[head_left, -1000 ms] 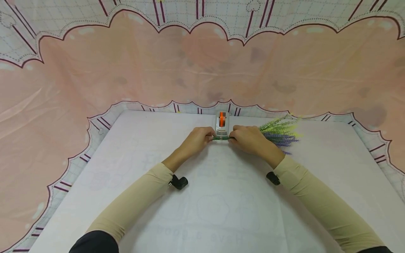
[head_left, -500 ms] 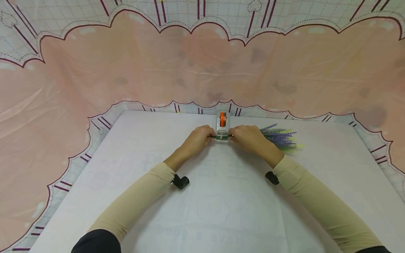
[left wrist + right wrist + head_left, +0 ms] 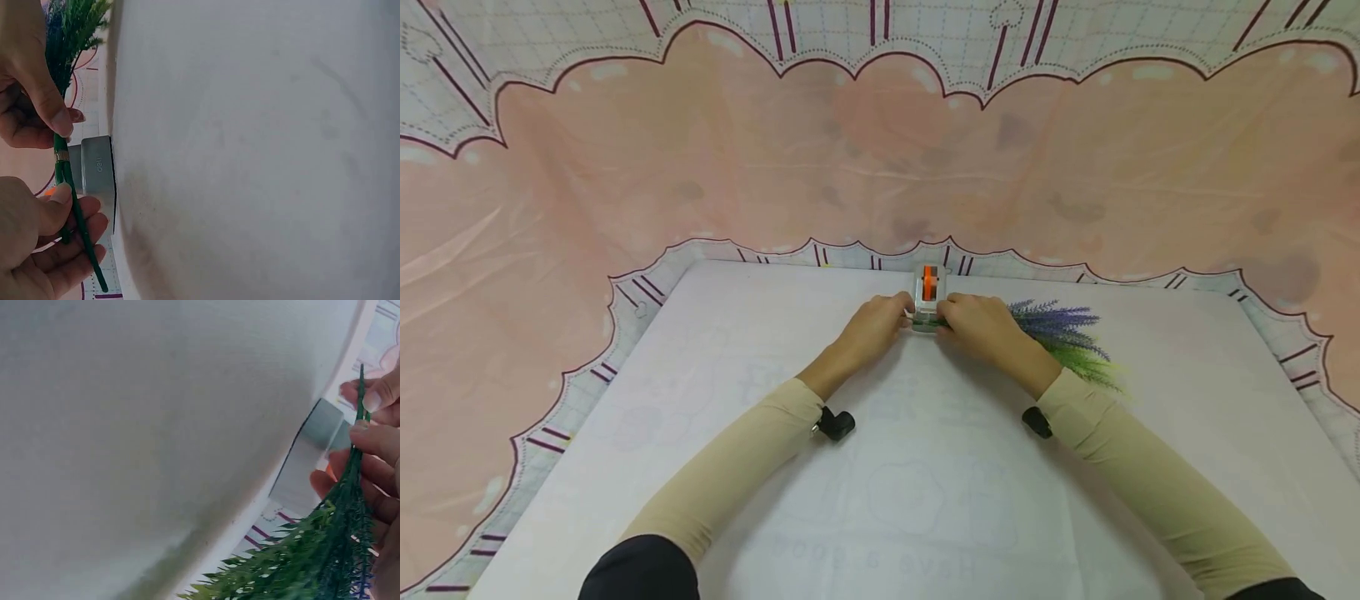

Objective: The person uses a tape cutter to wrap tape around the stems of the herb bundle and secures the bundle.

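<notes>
A bunch of artificial lavender sprigs (image 3: 1060, 329), purple and green, points right beneath the right wrist in the head view. My right hand (image 3: 981, 323) pinches its green stems just below the foliage. Toward the stem ends, my left hand (image 3: 874, 325) holds them between thumb and fingers. A narrow shiny tan band (image 3: 60, 155) circles the stems (image 3: 81, 225) between both hands in the left wrist view. Right behind the stems stands a grey tape dispenser (image 3: 928, 300) with an orange core. The right wrist view shows green foliage (image 3: 287, 562) fanning out below my right fingers.
The white tabletop (image 3: 895, 467) stretches toward the person, with faint print showing on it. Its far edge lies just behind the dispenser. A peach patterned cloth (image 3: 880, 167) hangs beyond. Small black wrist cameras (image 3: 837, 424) sit at the sleeve cuffs.
The bunch has rolled in the hands: purple sprigs, lower at first, now lie above the green ones. My hands have shifted only slightly, the right hand's fingertips now overlapping the dispenser's front.
</notes>
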{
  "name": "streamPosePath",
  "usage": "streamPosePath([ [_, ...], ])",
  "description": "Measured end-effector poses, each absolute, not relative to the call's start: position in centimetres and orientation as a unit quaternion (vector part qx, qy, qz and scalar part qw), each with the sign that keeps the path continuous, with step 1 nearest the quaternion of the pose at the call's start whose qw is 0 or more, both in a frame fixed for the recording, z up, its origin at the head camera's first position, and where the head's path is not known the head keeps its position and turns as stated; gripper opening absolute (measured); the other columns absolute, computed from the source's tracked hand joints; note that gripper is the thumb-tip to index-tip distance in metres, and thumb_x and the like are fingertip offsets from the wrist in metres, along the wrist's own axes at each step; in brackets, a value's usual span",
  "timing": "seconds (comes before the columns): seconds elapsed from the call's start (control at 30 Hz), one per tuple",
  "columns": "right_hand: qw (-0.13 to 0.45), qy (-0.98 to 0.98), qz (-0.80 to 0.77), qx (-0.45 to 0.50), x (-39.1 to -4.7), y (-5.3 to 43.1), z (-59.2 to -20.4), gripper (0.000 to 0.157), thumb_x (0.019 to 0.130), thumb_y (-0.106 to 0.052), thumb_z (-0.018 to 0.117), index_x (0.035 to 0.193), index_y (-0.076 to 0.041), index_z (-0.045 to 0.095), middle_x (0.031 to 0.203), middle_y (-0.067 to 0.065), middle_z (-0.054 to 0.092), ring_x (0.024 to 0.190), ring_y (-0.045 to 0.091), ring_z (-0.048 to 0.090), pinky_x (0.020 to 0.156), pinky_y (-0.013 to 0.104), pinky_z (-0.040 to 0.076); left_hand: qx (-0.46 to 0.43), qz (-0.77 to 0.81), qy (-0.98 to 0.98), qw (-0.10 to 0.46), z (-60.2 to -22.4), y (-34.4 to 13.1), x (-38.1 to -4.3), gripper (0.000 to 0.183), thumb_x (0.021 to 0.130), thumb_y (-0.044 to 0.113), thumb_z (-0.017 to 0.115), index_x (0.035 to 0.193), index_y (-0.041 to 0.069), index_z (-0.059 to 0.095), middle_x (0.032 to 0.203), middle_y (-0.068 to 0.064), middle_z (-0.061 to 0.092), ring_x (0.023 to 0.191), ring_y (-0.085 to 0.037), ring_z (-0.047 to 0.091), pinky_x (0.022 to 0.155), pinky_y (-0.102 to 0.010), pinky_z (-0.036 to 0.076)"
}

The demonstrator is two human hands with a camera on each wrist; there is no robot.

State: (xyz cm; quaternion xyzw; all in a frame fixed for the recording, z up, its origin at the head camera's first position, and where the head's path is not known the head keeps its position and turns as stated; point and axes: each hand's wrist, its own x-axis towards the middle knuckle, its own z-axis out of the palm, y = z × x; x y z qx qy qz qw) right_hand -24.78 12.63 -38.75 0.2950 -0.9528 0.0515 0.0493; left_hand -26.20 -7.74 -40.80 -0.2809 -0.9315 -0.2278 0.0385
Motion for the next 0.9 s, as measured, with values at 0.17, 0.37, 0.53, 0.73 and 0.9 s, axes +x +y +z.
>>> streamPosePath([
  [0.17, 0.038, -0.958, 0.070, 0.275, -25.1, 12.7, -38.9, 0.028, 0.096, -0.025, 0.071, 0.117, -0.008, 0.064, 0.091, 0.008, 0.072, 0.070, 0.022, 0.064, 0.058, 0.043, 0.052, -0.283, -0.230, -0.930, 0.043, -41.0, -7.7, -26.7, 0.031, 0.096, 0.001, 0.066, 0.127, 0.004, 0.064, 0.109, -0.013, 0.075, 0.101, -0.026, 0.071, 0.088, -0.041, 0.056],
  [0.37, 0.027, -0.958, 0.088, 0.271, -25.7, 12.9, -39.2, 0.036, 0.097, -0.024, 0.070, 0.127, -0.005, 0.066, 0.101, 0.011, 0.074, 0.083, 0.025, 0.070, 0.067, 0.044, 0.056, -0.294, -0.229, -0.927, 0.034, -41.2, -7.7, -27.1, 0.034, 0.096, -0.004, 0.062, 0.127, 0.007, 0.071, 0.122, -0.010, 0.072, 0.116, -0.024, 0.067, 0.101, -0.039, 0.051],
  [0.53, 0.007, -0.953, 0.124, 0.276, -26.1, 13.1, -38.9, 0.030, 0.097, -0.020, 0.070, 0.124, -0.007, 0.072, 0.109, 0.009, 0.075, 0.093, 0.024, 0.071, 0.075, 0.044, 0.058, -0.296, -0.241, -0.924, 0.035, -41.3, -7.9, -27.0, 0.038, 0.096, -0.004, 0.062, 0.133, 0.007, 0.067, 0.126, -0.011, 0.071, 0.117, -0.025, 0.067, 0.101, -0.038, 0.052],
  [0.73, -0.002, -0.950, 0.128, 0.284, -26.2, 13.2, -38.3, 0.027, 0.097, -0.017, 0.070, 0.122, -0.008, 0.075, 0.105, 0.009, 0.076, 0.081, 0.019, 0.070, 0.065, 0.036, 0.056, -0.298, -0.250, -0.920, 0.044, -41.6, -8.0, -26.7, 0.037, 0.095, -0.003, 0.064, 0.130, 0.008, 0.068, 0.122, -0.010, 0.073, 0.112, -0.026, 0.069, 0.097, -0.038, 0.054],
  [0.9, -0.003, -0.948, 0.138, 0.286, -26.3, 13.2, -38.5, 0.027, 0.097, -0.017, 0.070, 0.123, -0.008, 0.074, 0.105, 0.009, 0.077, 0.078, 0.018, 0.070, 0.064, 0.035, 0.054, -0.298, -0.248, -0.920, 0.055, -41.7, -8.0, -26.6, 0.033, 0.095, -0.001, 0.065, 0.127, 0.009, 0.066, 0.108, -0.011, 0.076, 0.099, -0.026, 0.072, 0.088, -0.040, 0.056],
])
